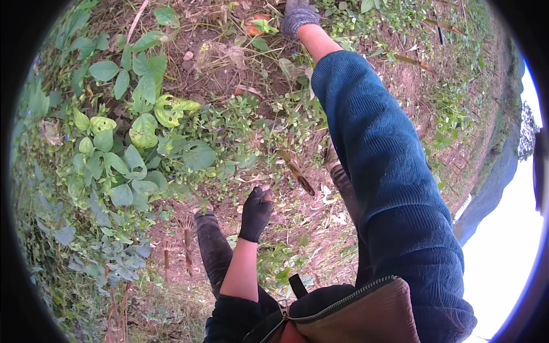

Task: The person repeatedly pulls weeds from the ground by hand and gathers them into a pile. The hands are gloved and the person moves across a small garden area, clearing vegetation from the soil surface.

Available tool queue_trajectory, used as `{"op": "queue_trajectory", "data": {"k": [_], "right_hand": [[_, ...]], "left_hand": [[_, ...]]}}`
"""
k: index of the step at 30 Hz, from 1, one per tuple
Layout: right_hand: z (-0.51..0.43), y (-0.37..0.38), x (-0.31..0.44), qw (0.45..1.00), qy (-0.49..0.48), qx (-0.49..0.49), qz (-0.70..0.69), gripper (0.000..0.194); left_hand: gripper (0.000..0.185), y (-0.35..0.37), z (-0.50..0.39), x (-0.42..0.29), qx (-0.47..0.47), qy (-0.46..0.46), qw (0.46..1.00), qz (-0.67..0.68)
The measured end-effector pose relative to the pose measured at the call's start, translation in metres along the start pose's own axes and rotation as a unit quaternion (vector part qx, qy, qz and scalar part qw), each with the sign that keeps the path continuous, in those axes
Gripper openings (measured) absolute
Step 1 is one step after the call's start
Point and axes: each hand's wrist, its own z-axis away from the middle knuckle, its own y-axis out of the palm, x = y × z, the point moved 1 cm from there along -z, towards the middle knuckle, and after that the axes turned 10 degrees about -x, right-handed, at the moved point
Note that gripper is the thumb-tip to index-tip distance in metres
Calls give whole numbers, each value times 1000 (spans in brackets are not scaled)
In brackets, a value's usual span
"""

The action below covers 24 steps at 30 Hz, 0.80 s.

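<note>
My left hand [256,212], in a black glove that leaves the fingertips bare, hovers in front of me above the ground between my feet. Its fingers are curled in, and I see nothing held in them. My right hand [300,19] wears a grey knit glove and reaches far forward to low weeds. The top edge of the view cuts off its fingers, so its grip is hidden. Just left of it, partly under leaves, lies an orange rounded thing [258,25], perhaps a pumpkin. A cut stalk stub [296,171] rises right of my left hand.
Broad-leaved bean-like plants [141,128], some leaves yellowed and holed, crowd the left side. More stalk stubs [187,244] stand near my left foot. Low weeds and dry litter cover reddish soil [296,210]. Stubble rows continue right towards a hill [497,167].
</note>
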Motion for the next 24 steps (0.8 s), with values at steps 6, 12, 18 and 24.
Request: {"op": "queue_trajectory", "data": {"k": [6, 12, 18, 24], "right_hand": [[-17, 51, -13, 985, 117, 105, -69, 82], [4, 78, -39, 976, -108, 125, -140, 42], [178, -36, -40, 844, -348, 385, -139, 49], [328, -35, -265, 917, -40, 396, 26, 38]], "left_hand": [[23, 0, 0, -12, -3, -11, 1000, 6], [24, 16, 4, 4, 26, -34, 999, 24], [27, 11, 11, 14, 117, -55, 990, -57], [19, 20, 23, 16, 262, -63, 958, -98]]}}
